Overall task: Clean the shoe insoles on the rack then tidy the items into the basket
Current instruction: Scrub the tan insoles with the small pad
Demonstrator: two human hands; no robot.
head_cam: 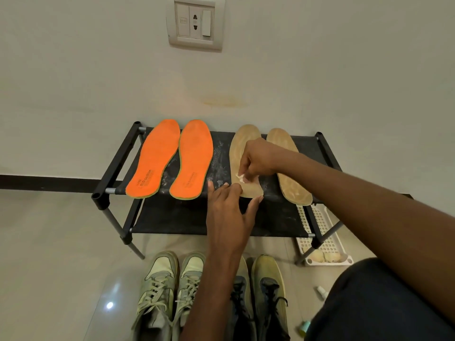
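Two orange insoles [157,158] [193,159] lie side by side on the left of the black rack [118,163]. Two tan insoles lie on the right: the left tan one [240,148] and the right tan one [293,173]. My right hand [261,157] pinches a small white wipe [240,177] against the heel part of the left tan insole. My left hand [229,212] rests with straight fingers on that insole's heel end, steadying it. A white basket [325,239] sits on the floor under the rack's right end.
Two pairs of sneakers stand on the floor in front of the rack, a pale green pair [167,286] and a darker pair [266,291]. A small white bottle [321,290] and a teal cap [304,327] lie on the floor at right. My knee [384,303] fills the lower right.
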